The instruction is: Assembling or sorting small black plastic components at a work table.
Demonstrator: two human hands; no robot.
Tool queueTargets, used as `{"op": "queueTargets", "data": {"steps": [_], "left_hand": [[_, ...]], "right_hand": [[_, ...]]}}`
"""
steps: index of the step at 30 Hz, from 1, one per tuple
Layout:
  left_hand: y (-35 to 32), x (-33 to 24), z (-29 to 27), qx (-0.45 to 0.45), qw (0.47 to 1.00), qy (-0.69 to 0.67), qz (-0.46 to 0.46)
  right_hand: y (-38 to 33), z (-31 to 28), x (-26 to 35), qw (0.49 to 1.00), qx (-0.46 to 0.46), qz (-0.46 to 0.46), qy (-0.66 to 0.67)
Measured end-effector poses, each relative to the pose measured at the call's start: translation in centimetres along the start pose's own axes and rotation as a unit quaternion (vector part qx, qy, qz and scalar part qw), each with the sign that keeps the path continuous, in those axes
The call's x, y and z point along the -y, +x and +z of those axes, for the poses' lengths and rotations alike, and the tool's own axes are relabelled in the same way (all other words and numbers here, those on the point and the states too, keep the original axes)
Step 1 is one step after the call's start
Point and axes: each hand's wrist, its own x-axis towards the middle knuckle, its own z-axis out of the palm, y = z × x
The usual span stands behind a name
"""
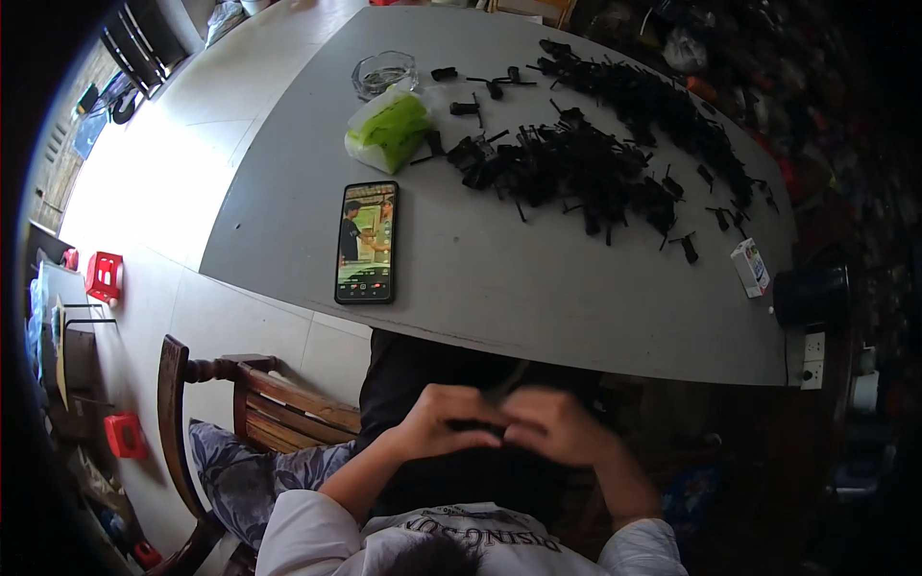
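Head view, looking down: left hand [444, 420] and right hand [549, 424] brought together below the near edge of the grey table [538, 288], above the lap, fingertips touching; fingers of both curled around a small dark piece [477, 425], mostly hidden between them, so its shape cannot be told; both hands clenched on that piece, held well short of the tabletop.

On the table, far side: large heap of small black parts [576, 163], spreading toward the right rim, with stray pieces scattered at its edges; to its left, a translucent bag with green contents [389, 130], lying just in front of a clear glass ashtray [384, 72]; nearer, left of centre, a smartphone [367, 242] lying flat, screen lit and showing a video; at the right edge, a small white carton [750, 267], and just beyond it a dark round container [812, 296].

Below the table on the left: wooden chair [240, 403] with a patterned cushion [250, 470]; pale tiled floor [163, 163] beyond; two red plastic stools [104, 276] near the left rim.
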Motion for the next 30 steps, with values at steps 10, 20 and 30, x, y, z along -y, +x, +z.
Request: {"op": "queueTargets", "data": {"steps": [10, 20, 30], "left_hand": [[0.8, 3.8, 3.0, 0.018, 0.93, 0.357, -0.087], [-0.2, 4.8, 2.7, 0.07, 0.928, 0.364, -0.047], [-0.2, 3.6, 3.1, 0.129, 0.928, 0.348, -0.048]], "right_hand": [[6.8, -8.6, -11.1, 0.789, -0.404, 0.169, -0.43], [4.8, -5.0, -10.0, 0.794, -0.413, 0.14, -0.424], [5.5, -5.9, -6.9, 0.833, -0.367, 0.197, -0.364]]}}
